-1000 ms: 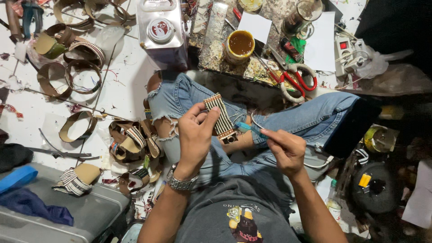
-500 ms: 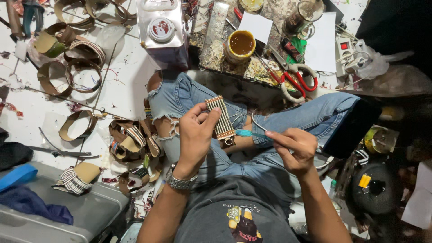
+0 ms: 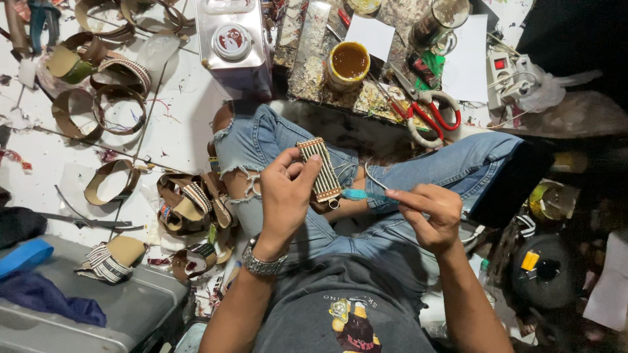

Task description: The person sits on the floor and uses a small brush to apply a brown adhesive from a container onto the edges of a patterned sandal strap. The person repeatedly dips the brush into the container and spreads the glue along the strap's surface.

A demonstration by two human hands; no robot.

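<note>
Between your hands, over your lap, sits the woven strip (image 3: 319,168). Your left hand (image 3: 286,196) is closed on its lower edge, thumb and fingers pinching it upright. It looks light and somewhat flexible, with ribbed weave that should give good grip; you would do best to hold it by the edges, clear of the small ring at its bottom. Your right hand (image 3: 426,212) pinches a teal tool (image 3: 361,195) whose tip meets the strip's lower end. That tip is too small to make out, and your left palm hides the strip's back.
</note>
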